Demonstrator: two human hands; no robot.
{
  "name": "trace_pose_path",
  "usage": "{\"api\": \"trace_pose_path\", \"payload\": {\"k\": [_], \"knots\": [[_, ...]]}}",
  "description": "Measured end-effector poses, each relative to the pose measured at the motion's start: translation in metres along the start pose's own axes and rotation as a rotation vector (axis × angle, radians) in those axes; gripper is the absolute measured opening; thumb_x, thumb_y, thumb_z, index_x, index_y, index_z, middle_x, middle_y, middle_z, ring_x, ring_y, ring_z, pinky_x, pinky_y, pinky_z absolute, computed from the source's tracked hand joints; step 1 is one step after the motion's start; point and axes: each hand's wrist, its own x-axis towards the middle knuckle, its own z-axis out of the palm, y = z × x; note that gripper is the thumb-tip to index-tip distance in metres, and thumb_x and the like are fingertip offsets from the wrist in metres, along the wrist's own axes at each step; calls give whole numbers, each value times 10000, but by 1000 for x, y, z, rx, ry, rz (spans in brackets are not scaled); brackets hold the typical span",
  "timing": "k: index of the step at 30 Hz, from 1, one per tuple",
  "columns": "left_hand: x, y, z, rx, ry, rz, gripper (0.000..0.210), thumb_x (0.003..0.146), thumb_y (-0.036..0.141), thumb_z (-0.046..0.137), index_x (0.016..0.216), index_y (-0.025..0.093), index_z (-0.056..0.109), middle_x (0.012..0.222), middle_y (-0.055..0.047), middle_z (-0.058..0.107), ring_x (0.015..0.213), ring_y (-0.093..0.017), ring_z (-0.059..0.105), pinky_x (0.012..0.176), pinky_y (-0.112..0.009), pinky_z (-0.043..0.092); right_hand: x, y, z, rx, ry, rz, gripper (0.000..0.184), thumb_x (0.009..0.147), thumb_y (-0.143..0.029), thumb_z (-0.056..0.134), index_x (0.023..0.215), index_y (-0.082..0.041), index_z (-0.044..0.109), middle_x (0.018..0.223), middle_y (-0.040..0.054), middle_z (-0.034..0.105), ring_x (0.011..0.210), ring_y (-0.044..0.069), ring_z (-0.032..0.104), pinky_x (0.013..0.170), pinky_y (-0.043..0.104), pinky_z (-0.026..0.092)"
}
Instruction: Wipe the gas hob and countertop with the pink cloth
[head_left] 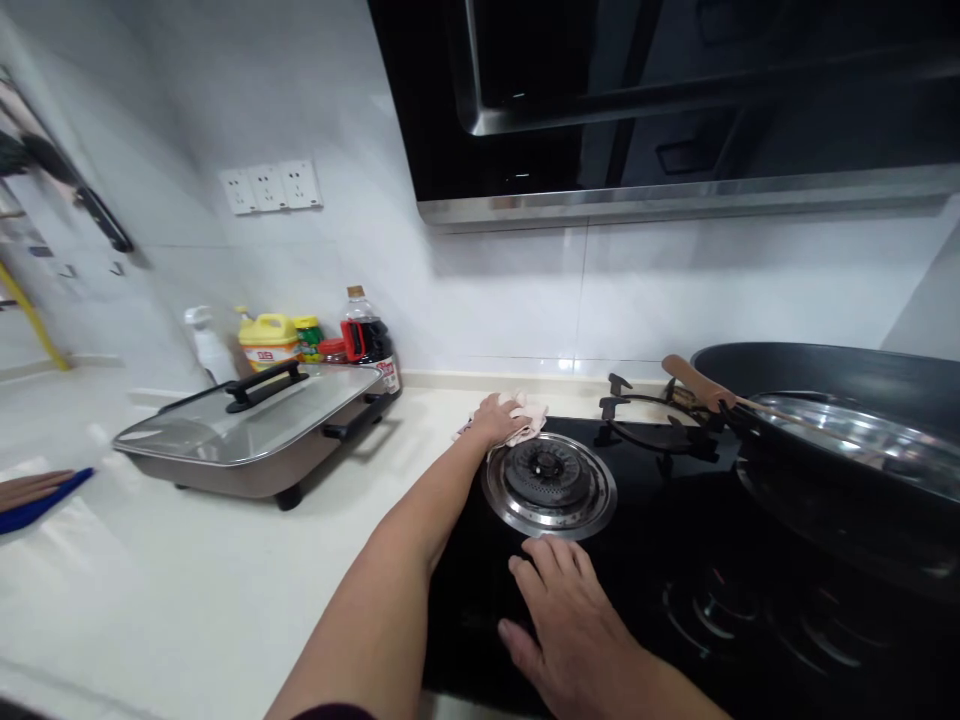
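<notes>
My left hand (498,421) reaches to the back left corner of the black gas stove (465,620), where it grips a pale pink cloth (533,413) against the stove's edge and the white counter. Some of the cloth is hidden under my fingers. Just right of it lies the bare left burner (547,472) with its steel ring. My right hand (562,612) hovers over or rests on the glass in front of that burner, fingers apart and holding nothing; contact with the glass I cannot tell. A black pan support (652,430) lies off the burner, behind and to its right.
A large dark wok (817,365) with a wooden handle and a shiny metal bowl inside takes up the stove's right side. On the left counter stands a lidded electric pan (247,470), with bottles, including a dark sauce bottle (371,345), behind. A range hood (675,205) hangs above.
</notes>
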Motion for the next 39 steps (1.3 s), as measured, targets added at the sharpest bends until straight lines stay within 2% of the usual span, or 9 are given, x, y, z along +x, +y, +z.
{"api": "trace_pose_path", "payload": {"k": [6,12,16,21,25,27,30,36,39], "knots": [[-49,-33,-26,-38,93,-124,538,901,523,613,1387,295,639,1659,-46,390,1563,-329,278,1295,-443,241,1,2,6,1,68,-27,353,974,-429,606,1249,-221,682,1362,129,640,1284,355,561,1134,591,427],[-122,-35,-34,-109,91,-115,530,869,490,663,1352,271,677,1658,-59,362,1510,-277,408,1280,-329,288,3,5,12,19,96,-30,252,953,-351,615,1141,-204,697,1304,136,632,1243,335,558,1107,581,425],[-177,-27,-36,-146,81,-78,518,832,478,716,1316,297,701,1677,-38,324,1520,-273,401,1288,-323,283,2,11,15,33,99,-40,277,963,-394,604,1167,-228,693,1298,120,628,1224,314,560,1077,540,451],[-253,-27,-43,-176,25,-17,525,784,443,774,1289,311,719,1716,-33,234,1583,-324,284,1305,-407,271,0,17,22,36,134,-66,289,972,-403,592,1189,-239,689,1305,114,627,1227,304,562,1074,532,457],[-295,-36,-49,-231,-31,66,502,749,372,797,1243,311,730,1703,-25,244,1544,-316,355,1295,-405,295,0,21,29,11,176,-99,273,974,-386,589,1181,-239,689,1287,115,634,1208,304,574,1062,536,468],[-298,-39,-50,-261,-34,86,470,741,343,794,1205,300,739,1682,-24,280,1518,-302,393,1285,-383,312,0,21,31,-5,196,-114,270,967,-383,601,1177,-235,686,1279,116,635,1201,307,578,1056,534,475],[-279,-36,-47,-267,13,86,424,747,338,781,1167,284,749,1639,-38,351,1508,-289,402,1282,-365,310,-1,21,34,-22,219,-128,265,966,-369,604,1177,-228,680,1265,119,635,1191,305,578,1046,522,483],[-200,-23,-38,-95,95,-31,469,823,472,711,1259,300,736,1608,-45,415,1493,-287,418,1259,-359,342,-1,17,34,-46,235,-109,307,936,-357,633,1203,-210,673,1268,137,636,1183,321,567,1041,549,485],[-161,-25,-35,-40,104,-81,513,863,533,648,1322,313,710,1621,-39,401,1509,-294,385,1274,-369,305,-1,12,28,-26,205,-96,279,941,-352,625,1172,-205,677,1272,138,635,1190,324,561,1050,555,479]]}}
